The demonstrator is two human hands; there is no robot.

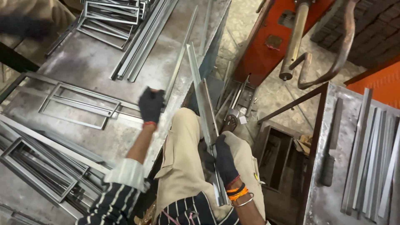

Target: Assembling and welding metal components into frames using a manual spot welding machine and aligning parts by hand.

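Note:
My right hand [223, 159], in a dark glove, is shut on a long grey metal angle strip [205, 104] that runs from my lap up past the table's edge. My left hand [151, 104], also gloved, is closed on the near end of another thin metal strip [180, 62] lying on the steel worktable [83, 62]. My knees in beige trousers [183, 154] sit between the two hands.
Welded rectangular metal frames [79, 104] lie on the table, with more frames [110, 16] and long bars stacked at the back. A second table [333, 183] at right carries flat strips [375, 154] and a tool. An orange machine [275, 37] with a bent pipe stands ahead.

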